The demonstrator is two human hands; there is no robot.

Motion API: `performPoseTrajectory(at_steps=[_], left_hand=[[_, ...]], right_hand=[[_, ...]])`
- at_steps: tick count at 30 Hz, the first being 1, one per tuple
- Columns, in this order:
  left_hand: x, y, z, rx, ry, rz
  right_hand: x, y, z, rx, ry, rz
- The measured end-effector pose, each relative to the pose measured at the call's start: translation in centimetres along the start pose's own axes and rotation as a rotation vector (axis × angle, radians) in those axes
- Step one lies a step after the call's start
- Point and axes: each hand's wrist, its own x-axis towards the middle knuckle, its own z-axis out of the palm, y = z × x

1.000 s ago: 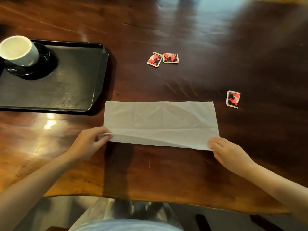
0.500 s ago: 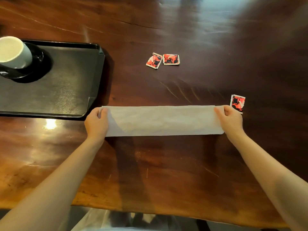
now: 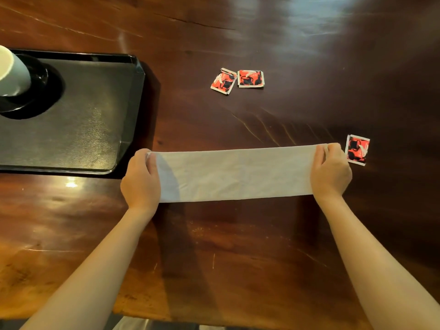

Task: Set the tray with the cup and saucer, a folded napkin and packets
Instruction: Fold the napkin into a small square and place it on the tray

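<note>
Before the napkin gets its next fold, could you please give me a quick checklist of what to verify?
1. Left hand holds the napkin at its left end: ok.
2. Right hand holds its right end: ok.
3. Napkin lies as a flat long strip: ok.
4. Far edges aligned: cannot tell.
5. Tray has bare space beside the cup: ok.
6. Three red packets on the tray: not ok; the nearest packet lies on the table.

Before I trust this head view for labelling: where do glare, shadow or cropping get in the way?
Head view: window glare washes the table at far right; a small hotspot sits below the tray; the left hand shadows the napkin; the cup is cropped at the left edge.
</note>
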Motion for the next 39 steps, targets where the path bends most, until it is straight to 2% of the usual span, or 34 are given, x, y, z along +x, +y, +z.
performPoseTrajectory(at_steps=[2,4,6,7,9,11,13,16,23,26,29,30,32,34,36,39], left_hand=[[-0.2,0.2,-0.4,-0.045,0.014,0.025],[-0.7,0.4,-1.1,-0.011,0.111,0.182],[-1.7,1.2,-1.2,0.059,0.118,0.376],[-2.3,1.8,-0.7,0.081,0.030,0.438],[-3.2,2.8,1.1,0.151,-0.196,0.492],[-3.3,2.6,2.7,0.266,-0.301,0.498],[-2.6,1.2,3.2,0.354,-0.317,0.471],[-1.7,-0.4,2.9,0.386,-0.307,0.444],[-1.6,-0.5,2.5,0.386,-0.321,0.432],[-1.2,-0.7,2.2,0.372,-0.333,0.437],[-1.9,1.5,2.3,0.365,-0.306,0.310],[-2.7,3.7,3.0,0.321,-0.285,0.334],[-5.3,9.2,5.8,0.210,-0.293,0.543],[-7.9,13.8,8.5,0.156,-0.417,0.660],[-8.0,14.6,10.0,0.211,-0.475,0.673],[-5.8,11.3,9.1,0.275,-0.402,0.665]], right_hand=[[-0.2,-0.3,-0.1,-0.042,0.010,0.017],[-0.4,-0.9,-0.3,-0.151,0.058,0.017],[-1.4,-3.3,0.2,-0.077,0.062,-0.045],[-2.5,-5.4,0.9,0.030,-0.002,-0.122],[-6.1,-9.4,3.1,0.098,-0.205,-0.430],[-9.6,-12.1,5.4,-0.058,-0.410,-0.714],[-10.5,-12.2,6.2,-0.226,-0.519,-0.785],[-8.5,-9.5,5.4,-0.270,-0.522,-0.736],[-2.0,0.8,1.0,-0.412,-0.445,-0.355],[-1.6,1.7,0.4,-0.432,-0.454,-0.331],[-2.0,1.2,0.5,-0.451,-0.435,-0.333],[-2.0,1.2,0.5,-0.451,-0.427,-0.328],[-1.9,1.4,0.7,-0.454,-0.415,-0.331],[-1.9,1.7,0.8,-0.450,-0.416,-0.341],[-2.0,1.9,0.9,-0.448,-0.413,-0.350],[-1.7,1.9,0.8,-0.441,-0.417,-0.366]])
